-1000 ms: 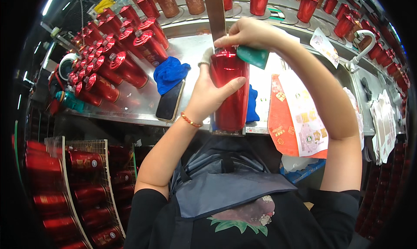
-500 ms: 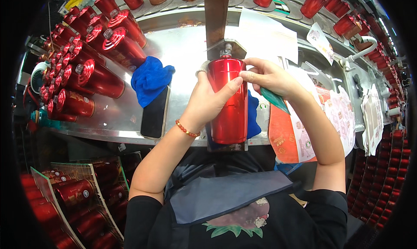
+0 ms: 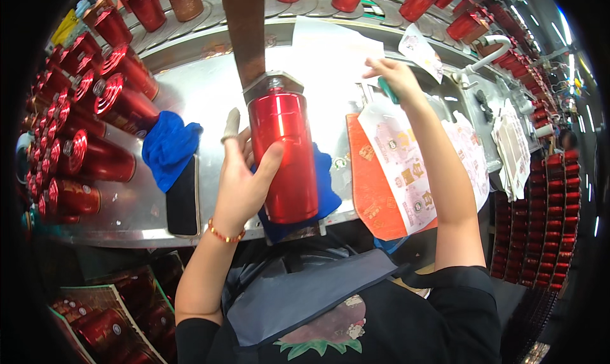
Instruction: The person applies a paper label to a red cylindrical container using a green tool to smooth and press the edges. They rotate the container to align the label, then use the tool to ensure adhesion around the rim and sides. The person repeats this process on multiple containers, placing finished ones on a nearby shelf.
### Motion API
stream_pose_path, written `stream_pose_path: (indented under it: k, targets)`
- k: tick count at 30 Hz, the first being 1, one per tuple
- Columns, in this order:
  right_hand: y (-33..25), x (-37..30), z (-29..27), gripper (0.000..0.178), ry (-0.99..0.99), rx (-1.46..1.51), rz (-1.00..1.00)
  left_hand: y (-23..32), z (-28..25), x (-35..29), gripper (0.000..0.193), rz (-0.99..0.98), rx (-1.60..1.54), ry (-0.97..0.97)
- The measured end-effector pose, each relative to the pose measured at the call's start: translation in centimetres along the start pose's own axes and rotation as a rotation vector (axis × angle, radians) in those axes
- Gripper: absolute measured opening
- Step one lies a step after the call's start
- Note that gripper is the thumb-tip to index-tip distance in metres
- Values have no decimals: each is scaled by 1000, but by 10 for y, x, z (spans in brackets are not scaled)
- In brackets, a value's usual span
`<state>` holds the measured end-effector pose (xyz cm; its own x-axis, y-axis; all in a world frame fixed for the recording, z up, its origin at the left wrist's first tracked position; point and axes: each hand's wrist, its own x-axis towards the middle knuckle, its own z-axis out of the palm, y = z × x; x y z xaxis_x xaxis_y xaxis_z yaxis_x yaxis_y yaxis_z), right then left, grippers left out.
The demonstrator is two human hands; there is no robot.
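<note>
A shiny red metal cylinder (image 3: 289,167) lies in front of me, its far end against a metal fixture (image 3: 273,83). My left hand (image 3: 244,176) rests round its left side, thumb across the front. The left index finger, in a pale finger cot, points up off the surface. Away to the right, my right hand (image 3: 395,83) is partly closed, with a green scraper-like piece (image 3: 387,89) tucked in it; its fingertips are near a white sheet (image 3: 337,43). A blue cloth (image 3: 327,186) lies under the cylinder.
Left are several red canisters (image 3: 121,103), another blue cloth (image 3: 168,149) and a phone (image 3: 183,202). Printed decal sheets (image 3: 406,167) lie over an orange-red sheet (image 3: 375,199) on the right. A white faucet (image 3: 486,56) stands beyond. A brown post (image 3: 244,30) rises ahead.
My right hand has left the cylinder's upper right and moved away to the right, green piece still in it. My left hand stays at the cylinder, its index finger now lifted. The view has shifted.
</note>
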<state>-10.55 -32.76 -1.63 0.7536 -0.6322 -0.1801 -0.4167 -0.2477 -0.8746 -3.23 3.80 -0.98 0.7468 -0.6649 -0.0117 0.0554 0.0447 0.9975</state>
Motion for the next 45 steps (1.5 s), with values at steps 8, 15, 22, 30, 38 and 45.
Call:
stream_pose_path:
  k: [8, 15, 22, 30, 38, 45]
  targets:
    - [97, 107, -73, 46, 282, 9, 209, -20, 9, -23, 96, 77, -98, 15]
    - [81, 115, -58, 41, 217, -103, 223, -21, 8, -25, 94, 100, -101, 14]
    - [41, 80, -54, 27, 632, -842, -307, -22, -2, -26, 81, 310, 42, 171]
    - [-139, -146, -20, 15, -11, -833, -909, 65, 21, -24, 63, 809, 471, -22]
    - [-178, -228, -15, 19, -338, -728, -1032, 72, 67, -40, 39, 647, 178, -204]
    - [-116, -236, 23, 42, -407, 37, -417, 50, 55, -66, 54, 518, -62, -124]
